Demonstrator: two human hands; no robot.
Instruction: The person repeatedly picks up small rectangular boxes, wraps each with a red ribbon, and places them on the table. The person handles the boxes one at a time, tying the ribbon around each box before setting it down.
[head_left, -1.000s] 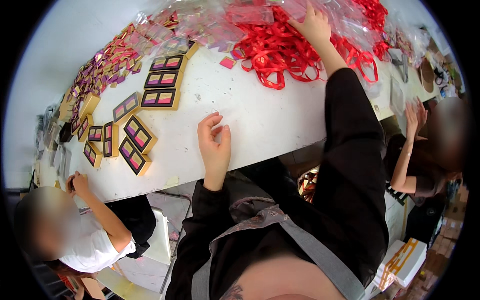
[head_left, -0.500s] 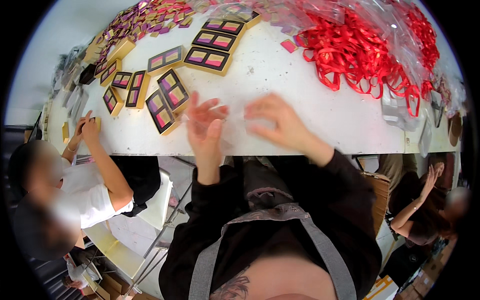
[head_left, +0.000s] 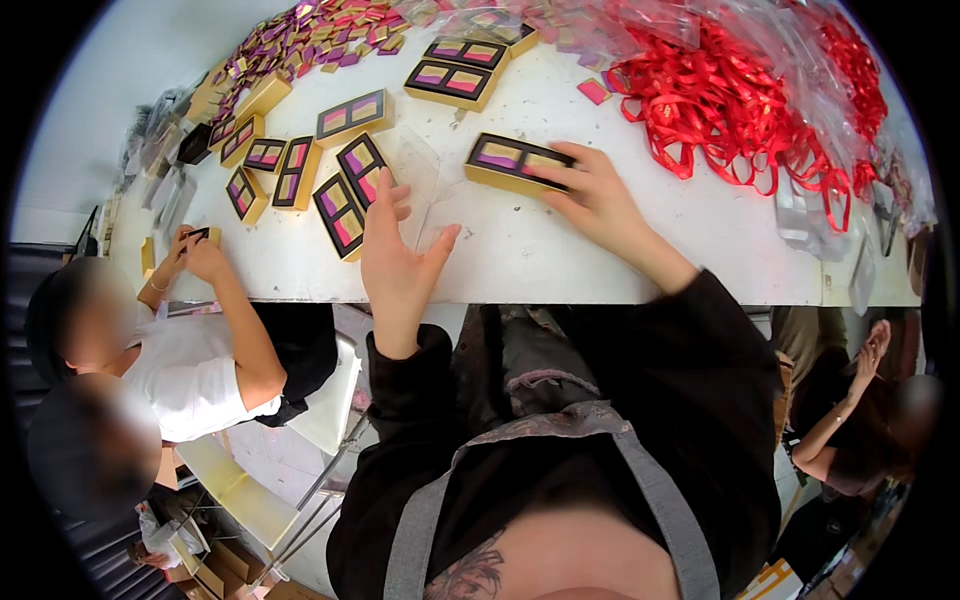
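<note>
My right hand point(head_left: 603, 198) is closed on the right end of a gold box point(head_left: 500, 183) with a black two-window insert showing purple, pink and gold pieces. Its fingers cover part of the right window. My left hand point(head_left: 400, 255) is open, palm turned inward, thumb apart from the fingers. A clear plastic sheet point(head_left: 422, 172) shows just beyond its fingers; whether they touch it I cannot tell. Two similar boxes, one point(head_left: 340, 215) beside the left fingers and another point(head_left: 362, 165) behind it, sit on the white table point(head_left: 540, 255).
More gold boxes point(head_left: 452, 85) are grouped at the back middle, others point(head_left: 297, 172) at the left. Small wrapped pieces point(head_left: 310, 40) are heaped at the far left. A pile of red ribbons point(head_left: 690, 105) fills the back right. A co-worker's hands point(head_left: 195, 252) handle a small box at left.
My right hand has reached forward and taken the nearest gold box from the back group, bringing it right and nearer. The clear sheet now shows beyond my left hand. The view has shifted slightly.
</note>
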